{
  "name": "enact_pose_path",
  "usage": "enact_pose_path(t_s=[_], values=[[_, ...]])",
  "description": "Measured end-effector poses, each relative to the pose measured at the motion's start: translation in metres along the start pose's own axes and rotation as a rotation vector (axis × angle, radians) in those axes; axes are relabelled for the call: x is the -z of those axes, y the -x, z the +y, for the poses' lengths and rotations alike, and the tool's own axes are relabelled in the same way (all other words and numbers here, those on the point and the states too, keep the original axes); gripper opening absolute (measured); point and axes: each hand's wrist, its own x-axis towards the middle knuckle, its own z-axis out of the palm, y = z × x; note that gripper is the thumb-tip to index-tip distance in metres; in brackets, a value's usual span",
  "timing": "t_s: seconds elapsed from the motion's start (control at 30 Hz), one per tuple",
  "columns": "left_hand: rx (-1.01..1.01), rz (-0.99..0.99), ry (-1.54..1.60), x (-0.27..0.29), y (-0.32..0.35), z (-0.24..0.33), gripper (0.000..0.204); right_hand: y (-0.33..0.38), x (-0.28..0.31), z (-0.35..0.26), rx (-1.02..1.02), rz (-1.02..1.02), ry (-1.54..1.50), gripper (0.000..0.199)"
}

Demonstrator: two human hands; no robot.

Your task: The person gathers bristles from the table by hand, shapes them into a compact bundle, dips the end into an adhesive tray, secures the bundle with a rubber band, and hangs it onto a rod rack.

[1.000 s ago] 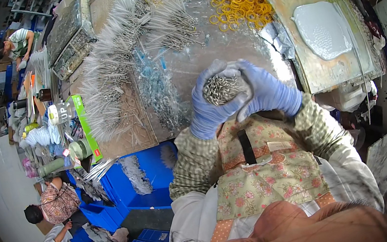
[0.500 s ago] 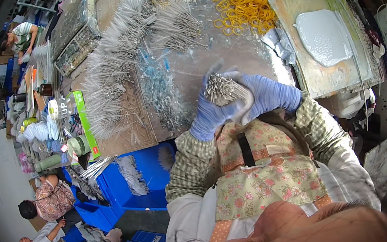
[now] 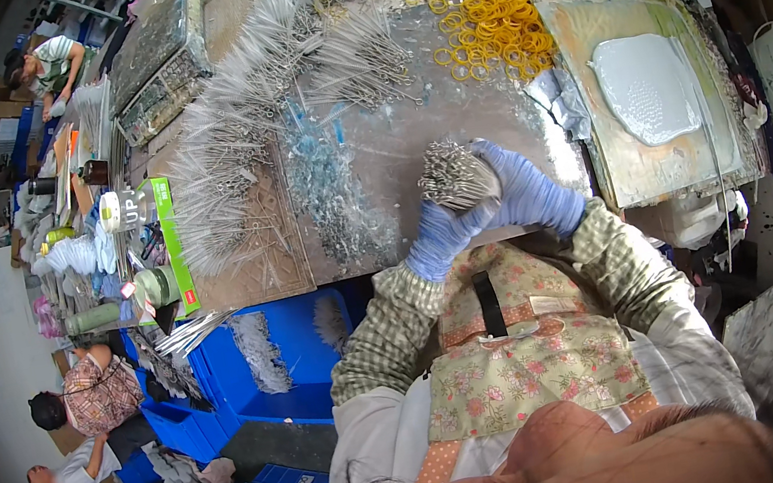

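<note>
Rubber bands [image 3: 494, 27] behind bundle [image 3: 453, 175]; crates [image 3: 264, 362] left, below table [image 3: 391, 140].

Your left hand [image 3: 442, 238] and right hand [image 3: 526, 194] wear blue-violet gloves around a silver-grey bundle of wires [image 3: 454, 175]; your sleeves are green-and-cream check, your apron floral on pale green. On your desk [image 3: 393, 154]: yellow rings [image 3: 493, 22], a white patch of paste [image 3: 647, 87], beside bright blue bins [image 3: 274, 360].

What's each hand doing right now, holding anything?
Left hand: closed around the bundle of thin metal pins, from below.
Right hand: closed on the same bundle, from the right side.
</note>
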Motion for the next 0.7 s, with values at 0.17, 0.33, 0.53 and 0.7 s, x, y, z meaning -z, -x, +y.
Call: enact_pose_path(t_s=[0.17, 0.33, 0.53, 0.7], values=[[-0.028, -0.125, 0.089, 0.006, -0.004, 0.068, 0.107, 0.005, 0.018, -0.018, -0.045, -0.061, -0.256, 0.108], [-0.250, 0.022, -0.531, -0.010, -0.022, 0.043, 0.118, 0.003, -0.020, 0.029, 0.088, 0.044, 0.649, 0.116], [-0.253, -0.014, -0.265, -0.002, -0.010, 0.012, 0.118, 0.002, -0.010, 0.001, 0.123, 0.086, 0.767, 0.096], [-0.104, -0.058, -0.076, -0.003, -0.007, 0.029, 0.113, 0.011, 0.000, 0.016, -0.032, 0.006, -0.192, 0.102]])
